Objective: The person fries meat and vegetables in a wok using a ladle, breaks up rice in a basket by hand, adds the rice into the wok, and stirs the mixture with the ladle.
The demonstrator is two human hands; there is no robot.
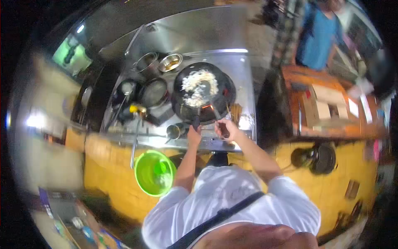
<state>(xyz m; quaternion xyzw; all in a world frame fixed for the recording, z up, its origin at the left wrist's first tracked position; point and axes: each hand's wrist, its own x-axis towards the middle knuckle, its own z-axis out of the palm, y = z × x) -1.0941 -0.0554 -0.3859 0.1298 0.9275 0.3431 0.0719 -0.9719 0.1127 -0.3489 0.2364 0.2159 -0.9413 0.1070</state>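
Note:
A black wok (186, 112) sits on the steel stove, with white rice-like food (200, 79) spread over its middle. My left hand (194, 135) is closed around the wok's dark handle (196, 121) at the near side. Just to its right, my right hand (228, 129) grips a spatula (216, 112), whose dark head rests in the food. An orange flame or glow shows near the wok's front rim. The exact kind of food is too blurred to tell.
Left of the wok are a pan (154, 92), a steel bowl (171, 62), and a metal cup (175, 131). A green bucket (155, 173) stands below the counter. At right, a wooden table (290, 108) holds a cardboard box (325, 101); a person in blue (318, 37) stands behind it.

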